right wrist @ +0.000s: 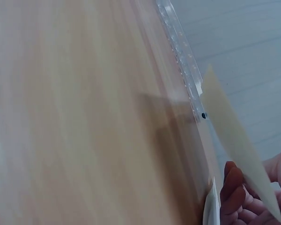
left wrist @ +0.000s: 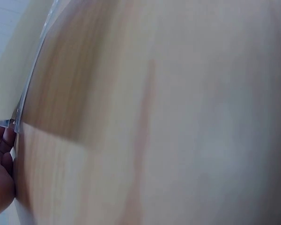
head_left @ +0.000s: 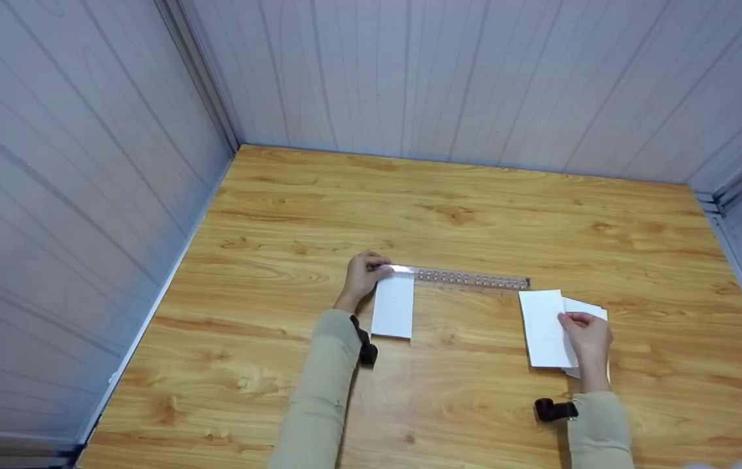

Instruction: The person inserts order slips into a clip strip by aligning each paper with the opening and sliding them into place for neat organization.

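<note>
My left hand (head_left: 362, 277) grips the left end of a long clear plastic strip (head_left: 471, 279) with a row of bumps along it. In the left wrist view its fingers curl at the clear end (left wrist: 7, 123). A white card (head_left: 393, 307) meets the strip's left end, just beside the left fingers. My right hand (head_left: 591, 337) pinches another white card (head_left: 546, 329) by its right edge. The right wrist view shows this card (right wrist: 234, 136) tilted between thumb and fingers. Partly covered by it and the hand, more white cards (head_left: 585, 308) lie on the table.
The wood-grain table (head_left: 449, 215) runs back to a pale panelled wall (head_left: 371, 78). Another panel (head_left: 51, 195) closes off the left side. A black camera (head_left: 368, 352) is strapped on the left wrist, and another one (head_left: 548, 410) on the right.
</note>
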A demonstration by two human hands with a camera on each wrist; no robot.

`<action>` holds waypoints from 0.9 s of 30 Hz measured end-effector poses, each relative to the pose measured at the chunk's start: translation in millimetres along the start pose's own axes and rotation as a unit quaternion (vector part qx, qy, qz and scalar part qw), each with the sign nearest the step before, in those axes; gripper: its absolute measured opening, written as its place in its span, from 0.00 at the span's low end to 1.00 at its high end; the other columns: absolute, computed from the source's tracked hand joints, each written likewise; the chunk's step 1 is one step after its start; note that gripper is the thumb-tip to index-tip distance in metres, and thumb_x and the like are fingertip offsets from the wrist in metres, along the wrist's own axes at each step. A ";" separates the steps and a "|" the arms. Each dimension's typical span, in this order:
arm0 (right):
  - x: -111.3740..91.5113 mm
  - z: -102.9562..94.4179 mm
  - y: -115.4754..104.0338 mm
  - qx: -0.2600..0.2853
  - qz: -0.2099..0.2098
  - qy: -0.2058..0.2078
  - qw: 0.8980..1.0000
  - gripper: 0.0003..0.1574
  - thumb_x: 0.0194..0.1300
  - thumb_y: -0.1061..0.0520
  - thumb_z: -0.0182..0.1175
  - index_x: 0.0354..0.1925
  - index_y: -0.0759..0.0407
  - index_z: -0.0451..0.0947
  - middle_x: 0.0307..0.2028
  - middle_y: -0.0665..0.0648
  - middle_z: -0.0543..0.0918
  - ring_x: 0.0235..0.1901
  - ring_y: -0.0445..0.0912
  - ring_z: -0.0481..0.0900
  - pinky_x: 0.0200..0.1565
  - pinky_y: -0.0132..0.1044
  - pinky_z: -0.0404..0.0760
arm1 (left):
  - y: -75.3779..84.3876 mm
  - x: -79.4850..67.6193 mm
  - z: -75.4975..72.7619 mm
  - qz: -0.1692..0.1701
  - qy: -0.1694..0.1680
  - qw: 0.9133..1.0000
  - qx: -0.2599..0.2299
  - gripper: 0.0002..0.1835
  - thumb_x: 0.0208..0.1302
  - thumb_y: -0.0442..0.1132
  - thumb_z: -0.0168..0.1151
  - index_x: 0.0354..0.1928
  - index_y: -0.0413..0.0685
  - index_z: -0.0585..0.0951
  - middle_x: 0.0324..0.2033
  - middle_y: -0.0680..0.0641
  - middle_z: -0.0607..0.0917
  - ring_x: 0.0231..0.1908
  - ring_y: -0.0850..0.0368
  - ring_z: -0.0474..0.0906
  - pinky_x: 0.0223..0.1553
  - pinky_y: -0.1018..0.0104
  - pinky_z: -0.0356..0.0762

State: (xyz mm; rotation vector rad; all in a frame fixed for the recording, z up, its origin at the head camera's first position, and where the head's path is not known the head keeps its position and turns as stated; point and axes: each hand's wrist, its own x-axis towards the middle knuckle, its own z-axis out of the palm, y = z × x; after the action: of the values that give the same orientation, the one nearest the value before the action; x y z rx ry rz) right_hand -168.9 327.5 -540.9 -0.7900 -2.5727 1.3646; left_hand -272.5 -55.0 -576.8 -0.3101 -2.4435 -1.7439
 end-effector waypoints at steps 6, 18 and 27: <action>0.4 3.8 -3.6 0.019 0.018 -0.010 1.000 0.19 0.54 0.58 0.61 0.38 0.75 0.76 0.18 0.45 0.77 0.18 0.31 0.70 0.22 0.22 0.66 | -1.2 1.1 0.0 0.003 0.000 1.000 -0.005 0.07 0.48 0.28 0.65 0.31 0.31 0.82 0.31 0.40 0.80 0.33 0.48 0.75 0.34 0.68 0.71; 1.7 12.1 -6.1 0.008 0.025 -0.016 1.000 0.20 0.54 0.57 0.61 0.38 0.74 0.76 0.18 0.46 0.77 0.18 0.32 0.69 0.23 0.23 0.65 | 31.6 -8.5 -8.3 0.010 -0.006 1.000 -0.028 0.07 0.48 0.21 0.61 0.31 0.22 0.78 0.31 0.30 0.77 0.34 0.36 0.73 0.35 0.58 0.72; 0.9 15.4 -8.1 0.025 0.027 -0.034 0.999 0.20 0.54 0.57 0.61 0.38 0.74 0.75 0.19 0.47 0.76 0.20 0.34 0.70 0.24 0.24 0.67 | 35.1 -10.3 -10.5 0.024 -0.012 0.998 -0.048 0.07 0.48 0.20 0.61 0.31 0.20 0.78 0.31 0.27 0.76 0.33 0.33 0.72 0.34 0.51 0.71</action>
State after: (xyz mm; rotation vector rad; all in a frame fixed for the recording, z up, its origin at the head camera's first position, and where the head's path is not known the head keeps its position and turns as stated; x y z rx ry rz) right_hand -178.0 312.9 -543.6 -0.8246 -2.5753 1.4892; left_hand -254.4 -54.8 -543.4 -0.3978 -2.3518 -1.8517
